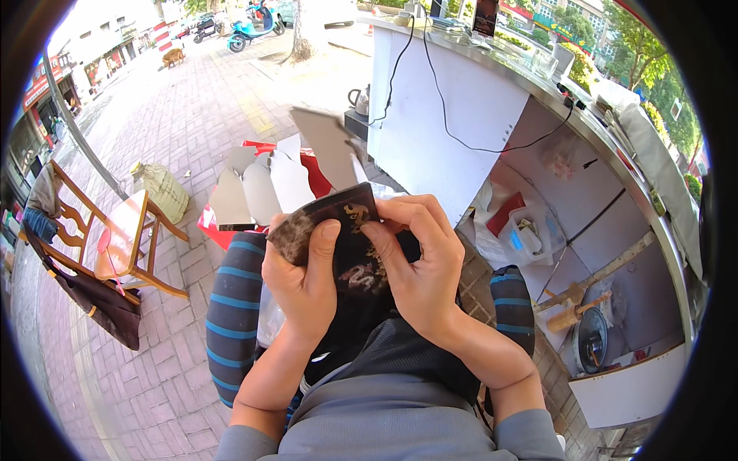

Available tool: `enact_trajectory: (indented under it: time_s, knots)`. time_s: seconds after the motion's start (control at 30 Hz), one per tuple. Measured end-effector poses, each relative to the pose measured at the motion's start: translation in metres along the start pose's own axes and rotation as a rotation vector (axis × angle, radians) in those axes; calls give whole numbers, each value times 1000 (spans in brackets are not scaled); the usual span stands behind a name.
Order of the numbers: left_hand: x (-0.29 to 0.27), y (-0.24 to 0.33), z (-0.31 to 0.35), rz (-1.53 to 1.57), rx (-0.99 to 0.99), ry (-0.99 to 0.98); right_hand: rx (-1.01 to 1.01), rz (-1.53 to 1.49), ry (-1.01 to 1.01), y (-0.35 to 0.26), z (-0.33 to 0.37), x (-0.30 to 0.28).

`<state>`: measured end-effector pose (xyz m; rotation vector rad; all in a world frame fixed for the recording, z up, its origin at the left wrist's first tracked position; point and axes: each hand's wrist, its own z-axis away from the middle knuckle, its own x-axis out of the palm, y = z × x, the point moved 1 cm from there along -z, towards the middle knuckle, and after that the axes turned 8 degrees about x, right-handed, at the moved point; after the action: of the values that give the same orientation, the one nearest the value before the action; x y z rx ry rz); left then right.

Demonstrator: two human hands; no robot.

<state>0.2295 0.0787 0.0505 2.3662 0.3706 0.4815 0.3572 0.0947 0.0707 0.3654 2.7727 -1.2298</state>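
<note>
Both my hands hold up a thin, dark, flat piece (333,206) with a gold pattern and a mottled brown patch at its left end; its exact kind I cannot make out. My left hand (304,280) pinches the brown end, thumb on top. My right hand (419,261) grips the other end between thumb and fingers. Below the piece, a black cloth with pale and gold figures (361,278) lies over my lap. Just beyond my hands rises a grey-brown board-like sheet (323,144). Several grey and white flat pieces (261,188) lie in a red bag or box (209,223).
A wooden chair (121,230) with a dark bag (96,303) stands at left, near a tied sack (161,192). On the right is a white counter (442,115) with hanging cables; its open shelf holds a plastic bin (534,234) and a pot lid (592,339).
</note>
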Motion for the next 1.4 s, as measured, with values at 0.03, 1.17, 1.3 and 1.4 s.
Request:
enact_trajectory:
  time_s: [0.03, 1.17, 1.3, 1.4]
  knots:
    - [0, -1, 0, -14, 9, -4, 17, -36, -3, 1, 0, 0]
    - [-3, -16, 17, 197, -333, -406, -176, 313, -538, 4, -22, -49]
    - [4, -13, 11, 118, -365, -430, -194, 330, -461, 5, -15, -46]
    - [16, -12, 12, 298, -291, -156, -163, 298, -442, 8, -12, -44]
